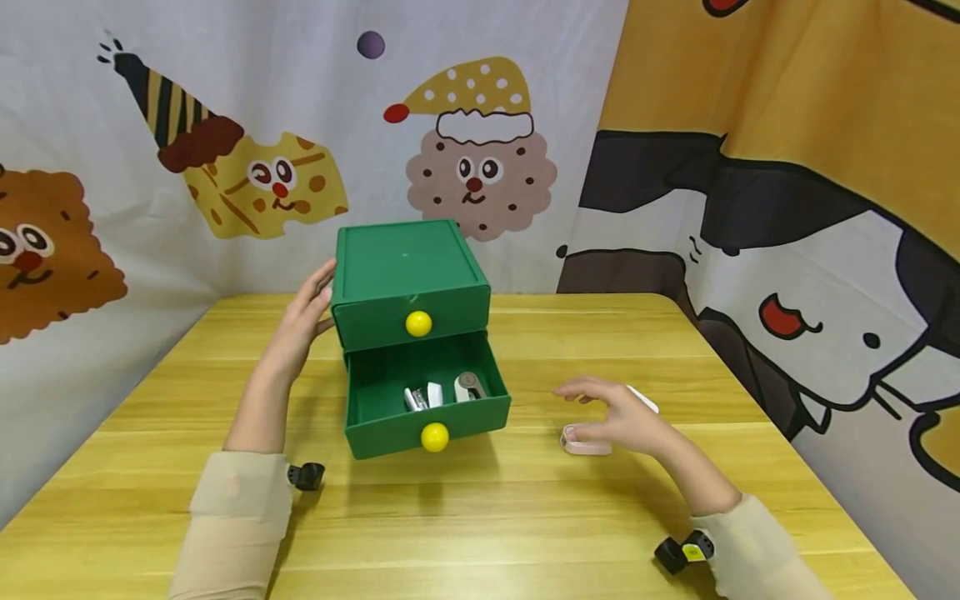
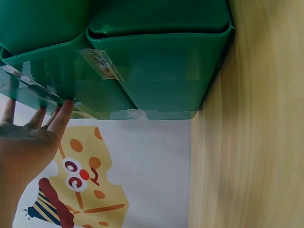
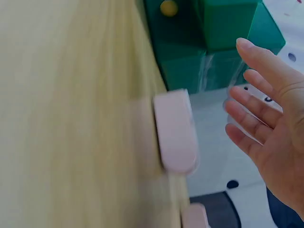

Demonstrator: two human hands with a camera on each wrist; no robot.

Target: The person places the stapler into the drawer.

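Note:
A green two-drawer box (image 1: 411,262) with yellow knobs stands on the table, its lower drawer (image 1: 390,435) pulled out. Inside that drawer lie a small white stapler-like item (image 1: 435,395) and one with a grey rounded end (image 1: 469,387). At the box's left side my left hand (image 1: 300,321) rests its extended fingertips against the taped wall (image 2: 99,97). My right hand (image 1: 618,419), fingers spread and holding nothing, hovers above a small pale pink item with rounded ends (image 3: 175,133). Partly hidden behind that hand is a slim white item (image 1: 643,398).
The wooden table (image 1: 465,533) reaches back to a cartoon-printed curtain (image 1: 300,67). A second pink piece (image 3: 194,216) shows at the bottom of the right wrist view. The open drawer juts toward the front, left of the pink item.

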